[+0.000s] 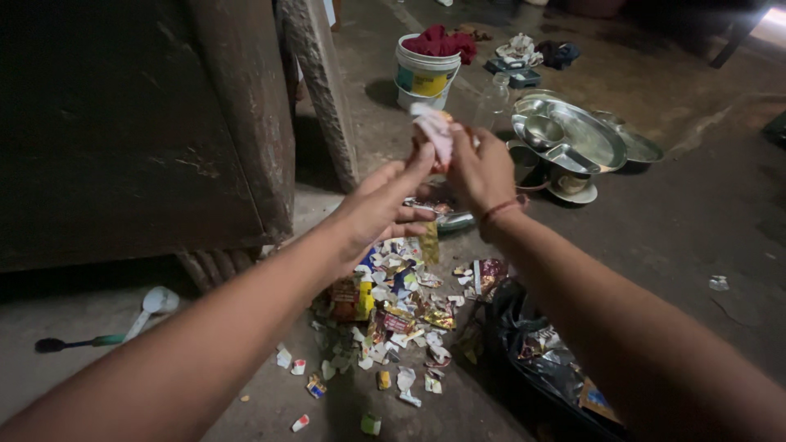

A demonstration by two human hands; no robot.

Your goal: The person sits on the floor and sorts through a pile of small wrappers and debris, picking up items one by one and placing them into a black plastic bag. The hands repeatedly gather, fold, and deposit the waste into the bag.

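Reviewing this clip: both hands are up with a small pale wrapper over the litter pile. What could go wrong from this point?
1. The pale wrapper, pinched between the left hand and right hand, is held above bare floor beyond the pile of torn wrappers; dropped bits would likely scatter wider.
2. The black bag lies slumped to the right, so pieces may miss it.
3. Steel plates sit close behind; scraps could land among them.
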